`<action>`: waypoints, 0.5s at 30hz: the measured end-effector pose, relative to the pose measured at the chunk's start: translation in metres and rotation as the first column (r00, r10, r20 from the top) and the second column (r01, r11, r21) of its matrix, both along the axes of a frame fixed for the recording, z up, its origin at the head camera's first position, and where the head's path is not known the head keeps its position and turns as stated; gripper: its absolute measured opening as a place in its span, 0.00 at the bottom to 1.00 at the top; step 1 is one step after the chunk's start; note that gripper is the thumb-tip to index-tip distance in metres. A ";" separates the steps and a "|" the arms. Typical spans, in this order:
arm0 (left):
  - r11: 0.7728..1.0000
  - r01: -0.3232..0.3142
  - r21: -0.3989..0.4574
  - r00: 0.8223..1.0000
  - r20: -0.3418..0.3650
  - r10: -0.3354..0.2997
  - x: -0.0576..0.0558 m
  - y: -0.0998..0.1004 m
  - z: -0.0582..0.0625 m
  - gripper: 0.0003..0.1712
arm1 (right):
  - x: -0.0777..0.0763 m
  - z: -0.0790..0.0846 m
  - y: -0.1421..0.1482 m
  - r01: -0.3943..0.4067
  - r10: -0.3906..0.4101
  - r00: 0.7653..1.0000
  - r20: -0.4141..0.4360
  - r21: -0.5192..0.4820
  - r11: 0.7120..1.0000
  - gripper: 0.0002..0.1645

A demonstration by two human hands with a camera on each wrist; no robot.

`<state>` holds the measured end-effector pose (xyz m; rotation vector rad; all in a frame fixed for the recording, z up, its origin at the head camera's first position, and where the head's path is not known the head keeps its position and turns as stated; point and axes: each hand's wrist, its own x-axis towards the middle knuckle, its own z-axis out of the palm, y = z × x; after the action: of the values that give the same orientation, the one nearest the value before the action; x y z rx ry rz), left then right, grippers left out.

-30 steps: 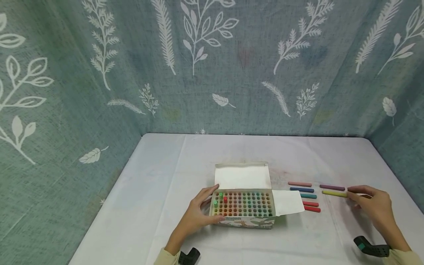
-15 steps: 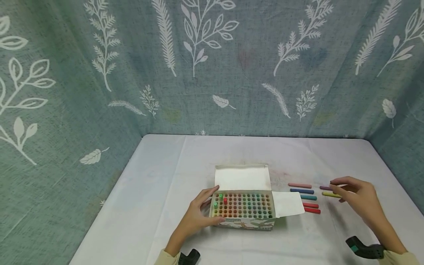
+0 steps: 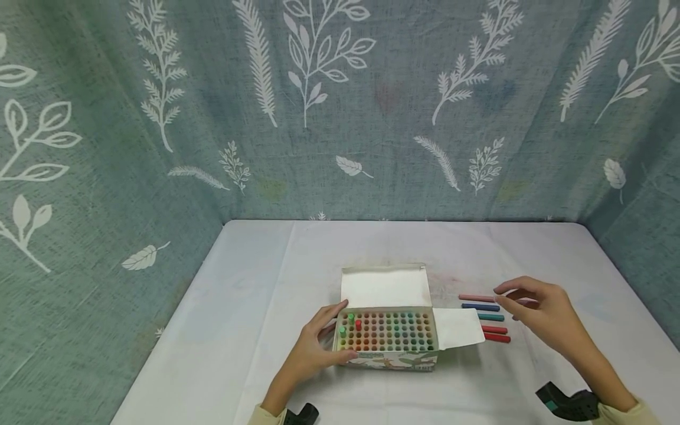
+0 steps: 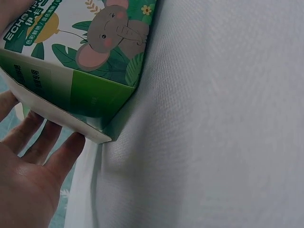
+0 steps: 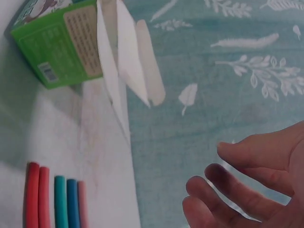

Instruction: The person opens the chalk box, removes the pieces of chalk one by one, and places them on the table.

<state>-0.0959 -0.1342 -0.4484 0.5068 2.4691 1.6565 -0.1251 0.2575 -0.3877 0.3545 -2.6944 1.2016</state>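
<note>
My left hand (image 3: 313, 348) grips the left end of an open chalk box (image 3: 390, 361), thumb at the front and fingers at the side and back. Inside, a hole grid holds two green chalks (image 3: 351, 317) and a red chalk (image 3: 358, 324) at the left. To the box's right, my right hand (image 3: 542, 310) hovers with fingertips overlapping the end of a pink chalk (image 3: 474, 298). In the right wrist view its thumb and fingers (image 5: 223, 178) are apart with nothing between them. Below the pink chalk lie a blue chalk (image 3: 480, 307), a teal chalk (image 3: 492, 317) and two red chalks (image 3: 498, 339).
The box's white lid (image 3: 385, 286) stands up at the back, and a side flap (image 3: 458, 328) reaches over the left ends of some chalks. White cloth (image 3: 276, 283) covers the table. A leaf-patterned curtain (image 3: 393, 177) rises behind and at both sides.
My right hand has let go of the yellow chalk and moved left to the pink one. The purple and yellow chalks are now hidden behind it. My left hand stays on the box.
</note>
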 end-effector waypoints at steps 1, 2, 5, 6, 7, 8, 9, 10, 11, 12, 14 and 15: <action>1.000 0.000 0.001 1.000 0.000 0.000 0.000 0.000 0.000 0.49 | 0.000 0.001 -0.003 -0.006 0.006 1.000 -0.013 0.013 1.000 0.07; 1.000 0.002 0.002 1.000 -0.001 -0.002 0.000 0.000 0.000 0.49 | 0.000 0.002 -0.005 -0.010 0.010 1.000 -0.028 0.025 1.000 0.07; 1.000 0.009 0.010 1.000 -0.007 -0.009 0.000 0.000 0.000 0.48 | -0.002 0.006 -0.013 -0.037 0.039 0.997 -0.059 0.038 0.999 0.06; 1.000 0.011 0.012 1.000 -0.010 -0.011 0.000 0.000 0.000 0.48 | -0.002 0.007 -0.016 -0.048 0.051 0.997 -0.066 0.039 0.998 0.06; 1.000 0.010 0.012 1.000 -0.012 -0.010 0.000 0.000 0.000 0.48 | -0.002 0.008 -0.018 -0.064 0.066 0.995 -0.073 0.033 0.997 0.06; 1.000 0.010 0.012 1.000 -0.013 -0.010 0.000 0.000 0.000 0.49 | -0.002 0.009 -0.021 -0.079 0.081 0.994 -0.077 0.027 0.996 0.06; 1.000 0.009 0.011 1.000 -0.014 -0.009 0.000 0.000 0.000 0.49 | -0.002 0.011 -0.024 -0.097 0.098 0.992 -0.078 0.018 0.995 0.06; 1.000 0.008 0.012 1.000 -0.020 -0.008 0.000 0.000 0.001 0.49 | -0.002 0.012 -0.027 -0.115 0.115 0.990 -0.079 0.005 0.993 0.06; 1.000 0.009 0.011 1.000 -0.022 -0.009 0.000 0.000 0.001 0.49 | -0.002 0.013 -0.030 -0.124 0.124 0.989 -0.075 -0.004 0.992 0.06; 1.000 0.010 0.013 1.000 -0.019 -0.010 0.001 0.000 0.001 0.49 | -0.002 0.014 -0.034 -0.135 0.134 0.989 -0.070 -0.012 0.991 0.06; 1.000 0.013 0.016 1.000 -0.012 -0.013 0.001 0.000 0.002 0.48 | -0.001 0.015 -0.040 -0.161 0.158 0.986 -0.061 -0.035 0.986 0.06; 1.000 0.014 0.018 1.000 -0.010 -0.014 0.001 0.000 0.002 0.48 | -0.002 0.016 -0.043 -0.177 0.174 0.983 -0.056 -0.049 0.983 0.06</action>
<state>-0.0946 -0.1337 -0.4463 0.5349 2.4539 1.6761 -0.1266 0.2141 -0.3713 0.6178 -2.6263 1.2892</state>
